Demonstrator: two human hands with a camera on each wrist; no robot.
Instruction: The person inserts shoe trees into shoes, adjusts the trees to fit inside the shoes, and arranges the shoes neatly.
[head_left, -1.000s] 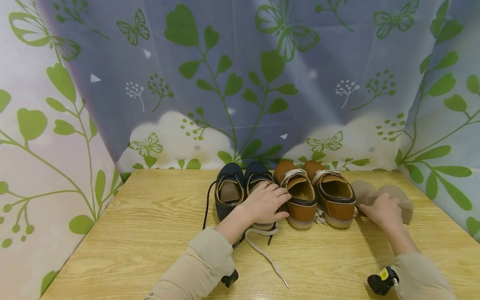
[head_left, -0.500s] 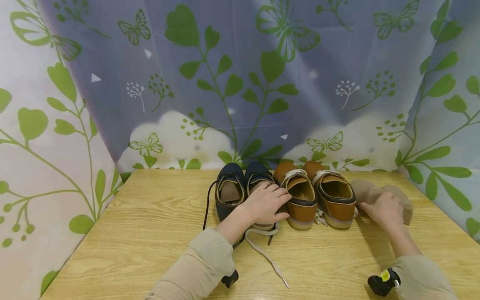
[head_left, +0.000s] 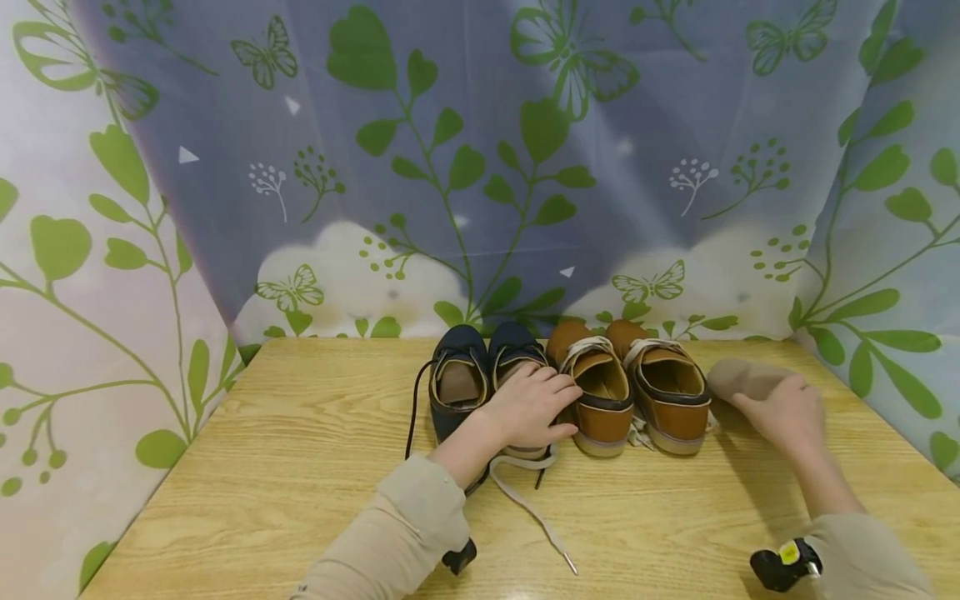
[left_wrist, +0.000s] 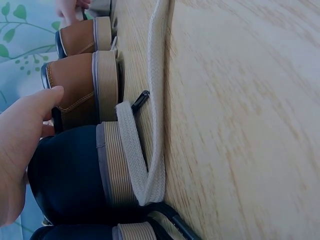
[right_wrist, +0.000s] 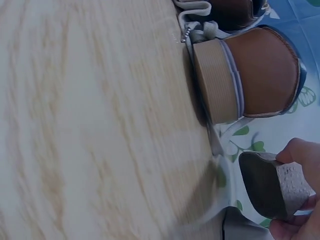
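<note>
The wood-grain table (head_left: 300, 483) carries navy shoes (head_left: 459, 379) beside brown shoes (head_left: 603, 429), with a pale lace (left_wrist: 157, 55) in front.

Light wooden table (head_left: 315, 433): navy lace-up shoes (head_left: 457, 412) left of brown leather lace-up shoes (head_left: 618, 417); flat beige woven lace (head_left: 536, 518) in front; rounded beige pad (head_left: 742, 380) rightmost; leaf-printed fabric backdrop (head_left: 465, 167) behind.

1. From where I stand, I cannot read any word, brand, number or sign for certain.
2. At the near right there is a small yellow label (head_left: 789, 552), on the black device (head_left: 769, 572) beside the right sleeve (head_left: 870, 554).
3. Whether this label carries letters or digits, I cannot tell; it is too small.
</note>
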